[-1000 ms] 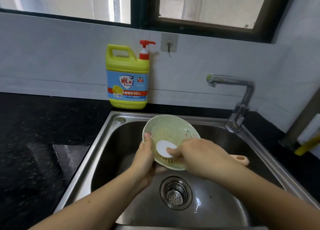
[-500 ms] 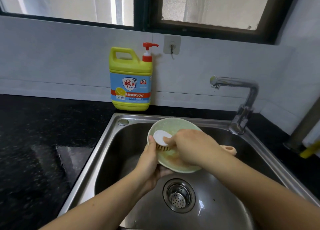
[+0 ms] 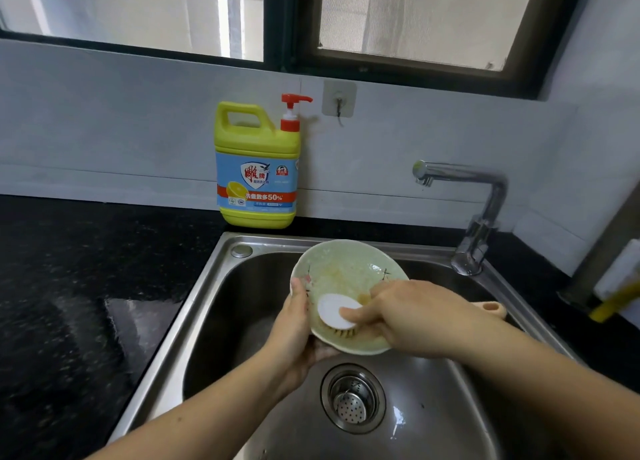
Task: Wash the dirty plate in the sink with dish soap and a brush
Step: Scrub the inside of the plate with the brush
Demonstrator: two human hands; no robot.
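A pale green plate [image 3: 346,269], smeared with yellowish residue, is held tilted over the steel sink [image 3: 214,307]. My left hand [image 3: 294,335] grips its lower left rim, thumb on the inside. My right hand [image 3: 412,317] is closed on a brush [image 3: 334,312] whose white round head presses bristles-down on the plate's lower part. The brush's beige handle end sticks out behind my right wrist. A yellow dish soap jug [image 3: 257,168] with a red pump stands on the counter behind the sink.
A chrome faucet [image 3: 474,210] rises at the sink's back right, spout pointing left, no water running. The drain strainer [image 3: 352,399] lies below the plate. Black stone counter [image 3: 86,303] spreads to the left. A wall hook [image 3: 338,99] hangs above the jug.
My right hand has slid the brush from the plate's upper left down to its lower part. The plate has tipped slightly, showing more of its upper inside.
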